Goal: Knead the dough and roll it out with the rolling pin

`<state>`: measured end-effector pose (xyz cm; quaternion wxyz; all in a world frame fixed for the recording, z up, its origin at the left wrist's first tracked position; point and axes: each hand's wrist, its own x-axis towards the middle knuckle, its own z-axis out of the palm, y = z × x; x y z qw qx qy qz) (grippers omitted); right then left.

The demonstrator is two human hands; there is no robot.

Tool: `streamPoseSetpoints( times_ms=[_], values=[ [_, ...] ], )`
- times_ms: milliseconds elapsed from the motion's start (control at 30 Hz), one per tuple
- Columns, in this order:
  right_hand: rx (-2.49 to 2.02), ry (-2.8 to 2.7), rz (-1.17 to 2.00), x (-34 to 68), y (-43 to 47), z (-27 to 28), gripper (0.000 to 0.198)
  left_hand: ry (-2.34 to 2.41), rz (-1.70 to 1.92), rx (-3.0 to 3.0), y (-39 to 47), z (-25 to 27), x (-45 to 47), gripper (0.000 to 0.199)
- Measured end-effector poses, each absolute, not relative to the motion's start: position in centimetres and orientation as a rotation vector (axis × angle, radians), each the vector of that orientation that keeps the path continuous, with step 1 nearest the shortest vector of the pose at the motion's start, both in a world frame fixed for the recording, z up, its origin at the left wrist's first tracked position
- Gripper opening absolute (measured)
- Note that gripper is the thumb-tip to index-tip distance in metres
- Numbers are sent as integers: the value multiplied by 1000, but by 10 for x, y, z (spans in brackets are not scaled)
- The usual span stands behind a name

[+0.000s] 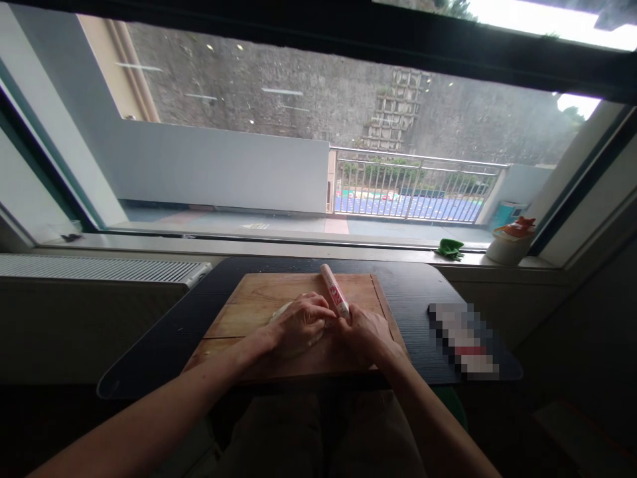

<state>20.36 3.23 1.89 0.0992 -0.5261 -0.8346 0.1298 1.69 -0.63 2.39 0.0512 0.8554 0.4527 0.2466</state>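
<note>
While your L hand [302, 318] lies over the dough [279, 311], back up and fingers bent, your R hand [365, 332] is curled round the near end of the tube [334, 289]. Can't tell if L has a grip or just presses, b/c its fingertips are partly hidden; R is closed on the tube. Dough's on the board [261, 289], left of the tube, mostly under your L palm. Work's prob mid-way: dough's out and looks flattened, tube's in hand, but how much is left can't be told w/ so much covered. Re looks: dough's pale, off-white, thin-ish at the edge that shows; full outline hidden. Tube's whitish-pink w/ red print, far end pointing away from you, slightly left. Board's wood, sitting on the dark table [411, 285]
</note>
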Motion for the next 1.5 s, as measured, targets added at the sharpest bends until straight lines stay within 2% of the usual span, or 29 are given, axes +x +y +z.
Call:
streamPoseSetpoints(
  times_ms=[167, 267, 600, 900, 1100, 1300, 1500],
  values=[
    [-1553, -2478, 372, 203, 33, 18, 45, 1361, 546, 2777, -12, 30, 18, 24],
    [-1566, -2472, 372, 202, 32, 18, 46, 1366, 530, 2803, -14, 33, 18, 25],
    [-1570, -2483, 408, 204, 29, 25, 44, 1415, 519, 2855, -9, 32, 24, 12],
    [-1585, -2487, 422, 204, 27, 29, 41, 1336, 549, 2859, -16, 29, 12, 30],
    [-1568, -2489, 399, 205, 29, 27, 35, 1277, 518, 2884, -16, 28, 6, 26],
    [-1539, -2468, 421, 206, 29, 24, 41, 1396, 653, 2762, -18, 25, 7, 32],
    [-1568, -2471, 419, 205, 30, 24, 38, 1398, 599, 2737, -16, 32, 11, 27]
  ],
)
